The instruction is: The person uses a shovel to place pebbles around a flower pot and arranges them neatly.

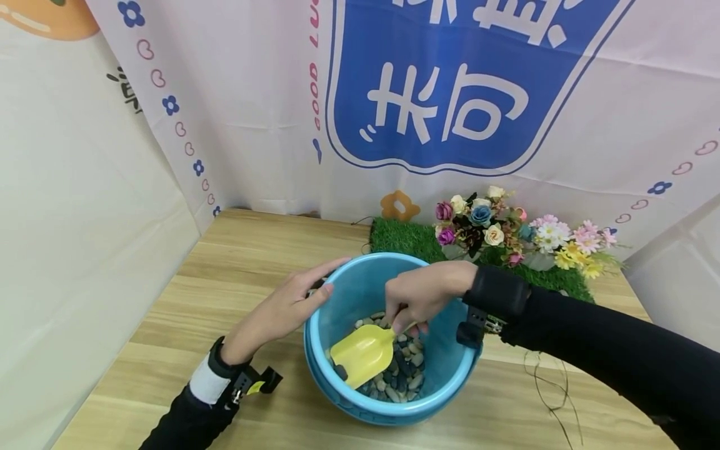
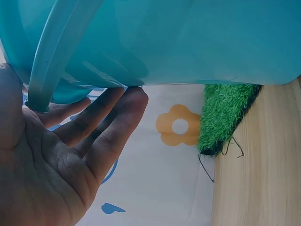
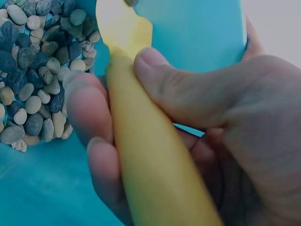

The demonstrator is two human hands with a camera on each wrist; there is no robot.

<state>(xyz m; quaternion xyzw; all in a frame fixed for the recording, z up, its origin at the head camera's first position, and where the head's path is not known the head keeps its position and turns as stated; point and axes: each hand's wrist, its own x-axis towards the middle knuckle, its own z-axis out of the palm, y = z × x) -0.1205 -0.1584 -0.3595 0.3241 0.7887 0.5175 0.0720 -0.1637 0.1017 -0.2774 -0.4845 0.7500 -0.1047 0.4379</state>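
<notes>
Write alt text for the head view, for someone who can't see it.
A person's right hand holds a yellow scoop inside a blue bucket with pebbles at the bottom, while the left hand touches the bucket's rim. The bucket stands on a wood-grain table; behind it are green turf and colorful flowers, before a printed cloth.

By the table's point(image 1: 264, 247) far edge, flowers point(image 1: 494, 235) (some pink) are set on a grass mat point(image 1: 402, 237), backed by printed cloth point(image 1: 270, 125).

A staged, booth-like corner: printed cloth hangings point(image 1: 259, 94) wall in a wood-grain desk point(image 1: 230, 269) dressed with artificial grass point(image 1: 402, 237) and flowers point(image 1: 481, 215).
</notes>
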